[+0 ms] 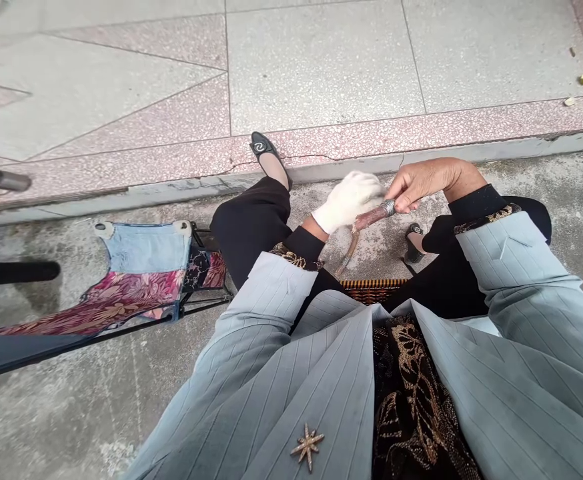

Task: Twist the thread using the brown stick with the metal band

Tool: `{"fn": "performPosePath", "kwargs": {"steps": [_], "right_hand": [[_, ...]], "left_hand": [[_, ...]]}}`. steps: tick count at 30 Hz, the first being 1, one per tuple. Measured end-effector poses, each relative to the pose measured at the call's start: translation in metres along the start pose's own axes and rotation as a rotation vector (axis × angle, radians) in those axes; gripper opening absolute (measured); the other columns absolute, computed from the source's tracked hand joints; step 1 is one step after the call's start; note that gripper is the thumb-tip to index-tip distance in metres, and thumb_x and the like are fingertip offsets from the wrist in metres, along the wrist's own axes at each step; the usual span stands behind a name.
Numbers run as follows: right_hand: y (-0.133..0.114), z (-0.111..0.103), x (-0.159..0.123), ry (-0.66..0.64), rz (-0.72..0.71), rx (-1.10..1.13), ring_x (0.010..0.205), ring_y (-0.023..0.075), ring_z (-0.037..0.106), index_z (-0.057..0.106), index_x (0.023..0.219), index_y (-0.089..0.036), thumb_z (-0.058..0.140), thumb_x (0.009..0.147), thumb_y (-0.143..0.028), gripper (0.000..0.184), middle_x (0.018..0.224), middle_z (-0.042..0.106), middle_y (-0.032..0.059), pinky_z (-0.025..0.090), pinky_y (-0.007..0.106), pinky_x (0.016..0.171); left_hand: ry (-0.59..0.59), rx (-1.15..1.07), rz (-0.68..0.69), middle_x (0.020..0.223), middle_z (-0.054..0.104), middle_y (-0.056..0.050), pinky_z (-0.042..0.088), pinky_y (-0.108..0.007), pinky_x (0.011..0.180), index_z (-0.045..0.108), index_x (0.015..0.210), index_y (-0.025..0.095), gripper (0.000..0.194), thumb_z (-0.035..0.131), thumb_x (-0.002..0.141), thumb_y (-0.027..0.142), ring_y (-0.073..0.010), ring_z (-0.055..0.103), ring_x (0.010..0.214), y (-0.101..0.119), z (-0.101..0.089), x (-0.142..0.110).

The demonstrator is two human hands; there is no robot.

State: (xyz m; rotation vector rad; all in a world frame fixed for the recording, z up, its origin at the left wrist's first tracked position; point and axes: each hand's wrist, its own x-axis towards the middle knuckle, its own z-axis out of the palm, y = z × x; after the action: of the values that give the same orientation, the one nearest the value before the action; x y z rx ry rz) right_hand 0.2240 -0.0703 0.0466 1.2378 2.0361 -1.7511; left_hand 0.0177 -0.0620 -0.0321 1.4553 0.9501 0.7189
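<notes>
My right hand [424, 183] is bare and grips the wire-wound end of a reddish-brown wooden handle [371, 217]. Silvery wire [387, 207] is coiled around that end, beside my thumb. My left hand [351, 199] wears a white glove and lies along the handle's upper side, its fingers curled toward my right hand. Whatever those gloved fingers close on is hidden from above. A thin, curved brown strip [349, 255] hangs down from the handle's other end, by my left wrist. Both hands are in front of me, over the gap between my knees.
I sit on a woven seat [374, 291] on grey concrete. A low curb [321, 171] edges the tiled floor [321, 67] ahead. On my left stand a folding fabric chair [136, 287] and a dark bar [14, 272]. A short tube [9, 180] lies on the tiles.
</notes>
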Motion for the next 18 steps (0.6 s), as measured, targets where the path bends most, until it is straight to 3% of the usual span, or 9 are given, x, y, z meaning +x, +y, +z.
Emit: {"fn": "performPosePath", "kwargs": {"steps": [3,5,7,10,13,18], "right_hand": [[0.002,0.000,-0.002,0.071,0.010,0.020,0.061,0.0105,0.051,0.074,0.076,-0.019,0.075,0.068,-0.070,0.052,0.065,0.061,-0.0014,0.042,0.027,0.065],[0.004,-0.001,-0.004,0.137,0.034,0.024,0.065,0.0119,0.053,0.074,0.075,-0.019,0.075,0.070,-0.068,0.049,0.067,0.063,-0.0003,0.043,0.028,0.067],[0.005,-0.002,-0.007,0.222,0.064,0.028,0.070,0.0139,0.056,0.074,0.077,-0.019,0.073,0.075,-0.066,0.047,0.072,0.064,0.0014,0.044,0.030,0.070],[0.003,-0.003,-0.009,0.351,0.077,0.097,0.074,0.0163,0.059,0.074,0.081,-0.019,0.070,0.081,-0.061,0.042,0.077,0.066,0.0035,0.045,0.032,0.071],[0.000,-0.003,-0.011,0.454,0.086,0.158,0.071,0.0167,0.058,0.073,0.079,-0.019,0.071,0.081,-0.059,0.040,0.073,0.065,0.0041,0.045,0.032,0.068],[0.001,-0.003,-0.008,0.580,0.066,0.268,0.063,0.0159,0.055,0.071,0.073,-0.019,0.070,0.081,-0.061,0.043,0.067,0.064,0.0051,0.046,0.032,0.063]], "left_hand": [[0.009,-0.053,0.037,0.090,0.072,-0.008,0.057,-0.035,0.085,0.070,0.087,0.018,0.036,0.052,0.097,0.047,-0.0200,0.070,0.097,-0.007,-0.001,0.002],[0.081,-0.147,0.054,0.101,0.072,-0.009,0.056,-0.037,0.089,0.067,0.097,0.019,0.037,0.052,0.096,0.053,-0.0209,0.069,0.103,-0.020,-0.001,0.006],[0.137,-0.233,0.008,0.101,0.073,-0.009,0.056,-0.036,0.087,0.066,0.098,0.019,0.040,0.051,0.095,0.056,-0.0204,0.070,0.099,-0.037,0.000,0.012],[0.079,-0.292,-0.176,0.089,0.073,-0.009,0.056,-0.035,0.075,0.065,0.093,0.018,0.043,0.054,0.091,0.059,-0.0194,0.071,0.080,-0.054,0.004,0.015],[0.000,-0.386,-0.186,0.090,0.074,-0.009,0.058,-0.036,0.078,0.065,0.096,0.017,0.045,0.056,0.090,0.061,-0.0202,0.072,0.082,-0.048,0.009,0.009],[0.062,-0.500,-0.157,0.094,0.074,-0.010,0.059,-0.038,0.084,0.065,0.106,0.016,0.047,0.050,0.095,0.059,-0.0208,0.072,0.091,-0.029,0.010,-0.001]]}}
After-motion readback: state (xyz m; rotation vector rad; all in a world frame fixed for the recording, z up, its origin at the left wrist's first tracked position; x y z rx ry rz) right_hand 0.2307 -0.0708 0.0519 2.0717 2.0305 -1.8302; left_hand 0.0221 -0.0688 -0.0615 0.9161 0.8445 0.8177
